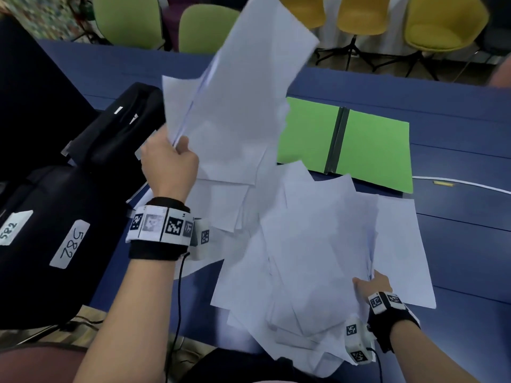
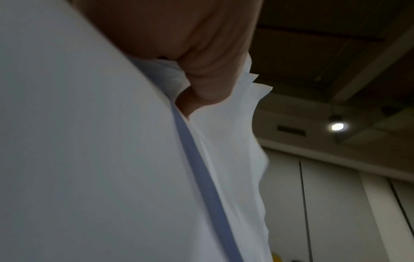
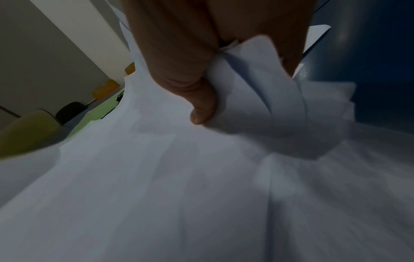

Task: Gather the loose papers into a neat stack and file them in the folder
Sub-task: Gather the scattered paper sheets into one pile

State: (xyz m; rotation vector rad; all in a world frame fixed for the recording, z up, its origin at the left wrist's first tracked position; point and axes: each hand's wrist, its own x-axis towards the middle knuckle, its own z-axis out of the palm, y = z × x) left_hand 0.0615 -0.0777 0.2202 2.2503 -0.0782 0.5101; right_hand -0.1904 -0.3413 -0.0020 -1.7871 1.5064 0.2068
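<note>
A: How is the left hand set?

B: It is raised above the blue table, wrist bent back, the forearm rising from the lower left of the head view. Its fingers and thumb pinch the lower corner of a lifted sheaf of papers, which fans upward and away, tilted towards the chairs. In the left wrist view the thumb presses onto the sheet edges, several layers showing beneath it.

A: And the right hand?

B: Low, near the table's front edge, reaching forward from the lower right. It grips the near edge of a second bundle of papers, which slopes up from the table in a loose, uneven spread. The right wrist view shows the thumb on top and the sheets crumpled between it and the fingers.

A: Do any sheets lie flat?

B: Yes, one sheet lies on the table just right of that bundle, and a few more lie under the raised sheaf.

A: Where is the folder?

B: The green folder lies open and flat on the table beyond the papers, its dark spine in the middle. Its left edge is hidden behind the raised sheaf.

A: Anything else?

B: Black bags with white labels sit to the left; green and yellow chairs stand behind the table.
</note>
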